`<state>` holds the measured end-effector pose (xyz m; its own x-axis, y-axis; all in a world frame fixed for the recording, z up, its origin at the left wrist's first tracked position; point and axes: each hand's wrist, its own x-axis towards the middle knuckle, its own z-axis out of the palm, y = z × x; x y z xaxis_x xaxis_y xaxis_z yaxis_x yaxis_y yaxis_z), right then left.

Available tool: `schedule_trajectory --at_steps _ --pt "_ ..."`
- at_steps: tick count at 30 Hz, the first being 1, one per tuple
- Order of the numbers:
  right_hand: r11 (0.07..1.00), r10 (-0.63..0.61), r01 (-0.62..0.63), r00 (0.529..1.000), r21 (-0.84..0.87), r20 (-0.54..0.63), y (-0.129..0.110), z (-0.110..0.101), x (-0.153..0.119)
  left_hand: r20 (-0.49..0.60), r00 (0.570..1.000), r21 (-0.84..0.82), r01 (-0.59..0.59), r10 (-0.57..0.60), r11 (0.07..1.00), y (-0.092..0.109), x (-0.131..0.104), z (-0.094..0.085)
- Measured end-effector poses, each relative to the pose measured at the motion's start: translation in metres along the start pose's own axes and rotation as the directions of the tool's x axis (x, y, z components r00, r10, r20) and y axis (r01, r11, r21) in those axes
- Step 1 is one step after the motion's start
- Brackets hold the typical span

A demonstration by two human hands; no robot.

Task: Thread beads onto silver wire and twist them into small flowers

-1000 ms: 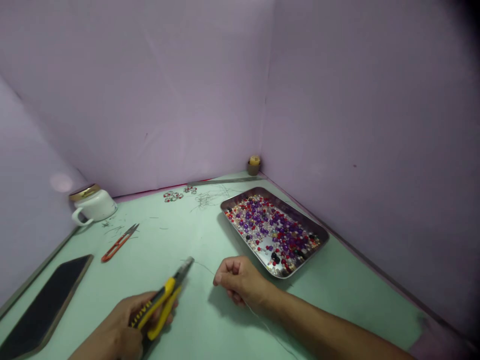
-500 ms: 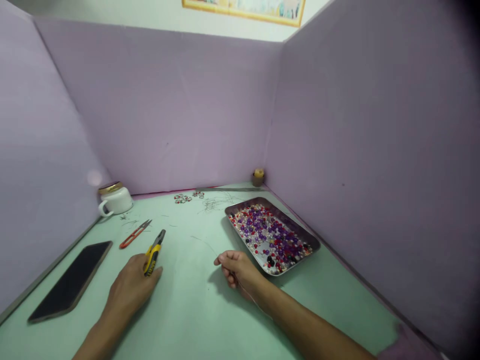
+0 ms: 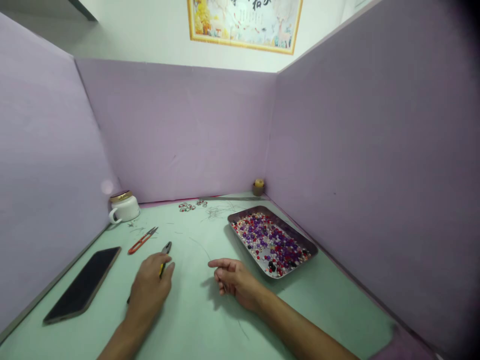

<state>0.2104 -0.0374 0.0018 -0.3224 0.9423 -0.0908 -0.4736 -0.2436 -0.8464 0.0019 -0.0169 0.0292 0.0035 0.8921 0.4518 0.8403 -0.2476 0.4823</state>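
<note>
Fingers curled over the handles, my left hand (image 3: 152,285) grips a pair of pliers (image 3: 167,247). Their grey jaws point away from me, and some yellow of the handles shows between my fingers. My right hand (image 3: 238,280) has its index finger stretched out to the left while the other fingers are curled in. A thin wire (image 3: 202,248) passes through it, one end reaching forward and left over the table. A second stretch of that wire (image 3: 243,330) shows below the hand; the middle is hidden by my fingers.
A metal tray (image 3: 317,250) of mixed beads stands right of my right hand. On the left lie a phone (image 3: 84,285), red-handled thread snips (image 3: 142,241) and a white lidded mug (image 3: 125,207). Small beaded rings (image 3: 186,207) and loose wires (image 3: 215,212) lie farther back.
My left hand has turned over and closed further around the pliers, covering most of the handles. My right index finger has straightened out. The camera has tilted up, showing more of the wall picture.
</note>
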Motion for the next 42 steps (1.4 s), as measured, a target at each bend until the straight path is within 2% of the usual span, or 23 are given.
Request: schedule_trajectory --at_steps 1,2,4,6,8,12,14,18,20,22,25,28,31,34,42 --pt "1.000 -0.015 0.015 1.000 0.002 0.014 0.002 0.000 0.001 0.067 0.997 -0.146 0.049 -0.040 0.988 0.010 -0.005 0.001" --pt "1.000 -0.026 0.026 0.999 0.004 0.030 0.003 0.000 0.001 0.192 0.977 -0.268 0.143 -0.093 0.953 0.020 -0.010 0.003" --pt "0.999 -0.042 0.042 0.997 0.007 0.059 0.007 -0.001 0.002 0.434 0.894 -0.458 0.326 -0.112 0.827 0.038 -0.020 0.008" --pt "0.999 -0.042 0.042 0.996 0.007 0.075 0.009 -0.001 0.002 0.527 0.841 -0.564 0.453 -0.121 0.690 0.052 -0.027 0.014" --pt "0.999 -0.036 0.036 0.996 0.006 0.078 0.009 -0.002 0.002 0.543 0.830 -0.631 0.506 -0.130 0.588 0.058 -0.030 0.021" --pt "1.000 -0.001 0.000 0.998 0.014 0.062 0.008 -0.002 0.004 0.577 0.810 -0.683 0.551 -0.108 0.480 0.061 -0.029 0.030" --pt "0.999 0.035 -0.037 0.997 0.016 0.071 0.005 -0.001 0.007 0.607 0.783 -0.678 0.601 -0.139 0.423 0.060 -0.026 0.031" --pt "0.997 0.083 -0.083 0.995 -0.001 0.059 -0.001 0.005 0.015 0.667 0.709 -0.666 0.705 -0.230 0.243 0.061 -0.013 0.029" --pt "0.999 0.052 -0.052 0.999 -0.017 0.000 -0.001 0.007 0.019 0.654 0.711 -0.690 0.701 -0.260 0.182 0.062 -0.005 0.028" --pt "0.999 -0.030 0.028 0.998 -0.039 -0.051 0.001 0.009 0.021 0.608 0.734 -0.733 0.665 -0.301 0.143 0.064 0.001 0.028" --pt "0.986 -0.150 0.142 0.986 -0.092 -0.079 0.007 0.011 0.018 0.520 0.774 -0.800 0.589 -0.362 0.110 0.066 0.004 0.034" --pt "0.975 -0.179 0.161 0.978 -0.151 -0.112 0.008 0.015 0.015 0.462 0.796 -0.829 0.544 -0.392 0.127 0.066 0.000 0.041" --pt "0.975 -0.191 0.161 0.961 -0.154 -0.201 0.006 0.017 0.014 0.426 0.810 -0.836 0.523 -0.403 0.168 0.065 -0.006 0.043" --pt "0.978 -0.195 0.171 0.948 -0.115 -0.250 0.005 0.018 0.016 0.417 0.814 -0.826 0.525 -0.405 0.203 0.063 -0.010 0.040" --pt "0.984 -0.178 0.164 0.944 -0.073 -0.277 0.007 0.012 0.018 0.431 0.825 -0.803 0.535 -0.364 0.263 0.064 -0.011 0.040"
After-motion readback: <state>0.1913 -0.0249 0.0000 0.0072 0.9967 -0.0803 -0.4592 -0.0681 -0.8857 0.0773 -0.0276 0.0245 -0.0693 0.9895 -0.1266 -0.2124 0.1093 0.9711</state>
